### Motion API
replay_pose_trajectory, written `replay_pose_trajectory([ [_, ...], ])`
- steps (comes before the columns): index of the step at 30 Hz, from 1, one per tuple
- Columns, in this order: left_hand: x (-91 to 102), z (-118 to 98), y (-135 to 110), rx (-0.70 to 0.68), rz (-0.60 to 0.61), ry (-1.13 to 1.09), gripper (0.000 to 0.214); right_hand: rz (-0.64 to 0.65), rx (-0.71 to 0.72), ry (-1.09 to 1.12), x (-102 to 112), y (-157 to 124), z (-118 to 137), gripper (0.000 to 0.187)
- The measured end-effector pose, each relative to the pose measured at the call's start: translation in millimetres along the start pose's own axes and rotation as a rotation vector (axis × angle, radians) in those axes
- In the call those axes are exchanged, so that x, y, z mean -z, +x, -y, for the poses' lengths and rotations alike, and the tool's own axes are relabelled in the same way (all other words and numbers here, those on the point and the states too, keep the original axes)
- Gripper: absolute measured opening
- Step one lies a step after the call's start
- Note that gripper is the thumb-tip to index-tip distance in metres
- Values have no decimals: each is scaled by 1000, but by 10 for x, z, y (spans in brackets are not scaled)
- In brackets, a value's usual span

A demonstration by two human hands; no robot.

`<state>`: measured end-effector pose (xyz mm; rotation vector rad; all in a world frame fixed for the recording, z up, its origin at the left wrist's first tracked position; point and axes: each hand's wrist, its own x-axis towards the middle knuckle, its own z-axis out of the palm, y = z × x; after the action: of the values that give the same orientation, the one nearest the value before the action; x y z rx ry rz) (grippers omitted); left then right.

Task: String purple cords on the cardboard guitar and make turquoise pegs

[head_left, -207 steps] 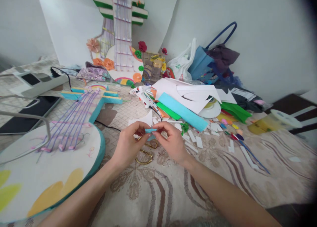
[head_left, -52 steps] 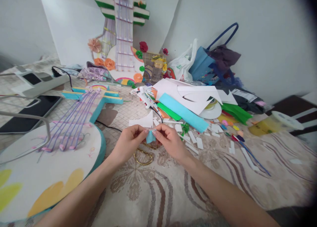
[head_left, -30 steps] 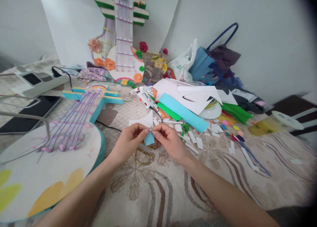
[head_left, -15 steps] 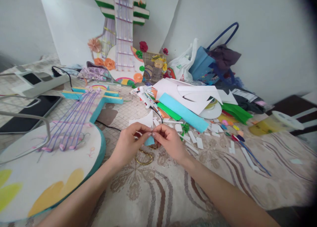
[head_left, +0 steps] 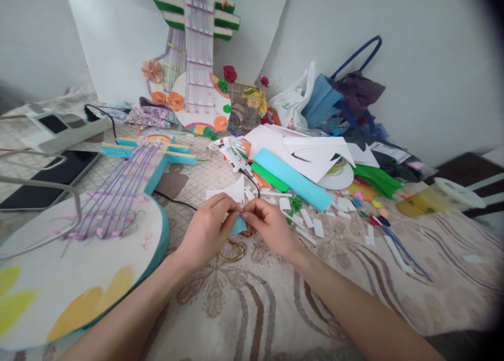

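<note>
Pinching from both sides, the left hand (head_left: 208, 230) and the right hand (head_left: 268, 227) meet in the middle, just above the patterned cloth (head_left: 252, 308). Between their fingertips sits a small blue paper piece (head_left: 238, 225). It hangs down a little from the spot where the two hands come together. Both hands are closed on it, thumb against fingers, so only a bit of blue shows, too little to tell which way it is longest. Neither hand is nearer; each has hold of one side. The left hand comes in from the left with its back up and its fingers curled over the top. The right hand comes in from the right, knuckles up, with its wrist low near the cloth. Right under the hands lie gold scissors (head_left: 230, 255), flat on the cloth and not touched. A long blue paper roll (head_left: 293, 180) lies farther back, well apart. A big white guitar board (head_left: 79, 256) lies off to the left.
</note>
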<state>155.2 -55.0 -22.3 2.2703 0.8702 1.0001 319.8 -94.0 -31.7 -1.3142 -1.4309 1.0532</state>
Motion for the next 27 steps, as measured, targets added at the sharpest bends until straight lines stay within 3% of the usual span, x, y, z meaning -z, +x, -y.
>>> replay_pose_trajectory([
  [5,11,-25,14,110,-25,-122,12,23,-30,56,6,14,-19,24],
  [10,27,-6,16,118,-22,-166,12,23,-42,79,11,19,-45,26],
  [19,10,51,-8,-107,-3,52,15,83,-71,65,56,37,-38,25],
  [27,66,75,19,-285,136,264,19,168,-116,135,100,46,-39,31],
])
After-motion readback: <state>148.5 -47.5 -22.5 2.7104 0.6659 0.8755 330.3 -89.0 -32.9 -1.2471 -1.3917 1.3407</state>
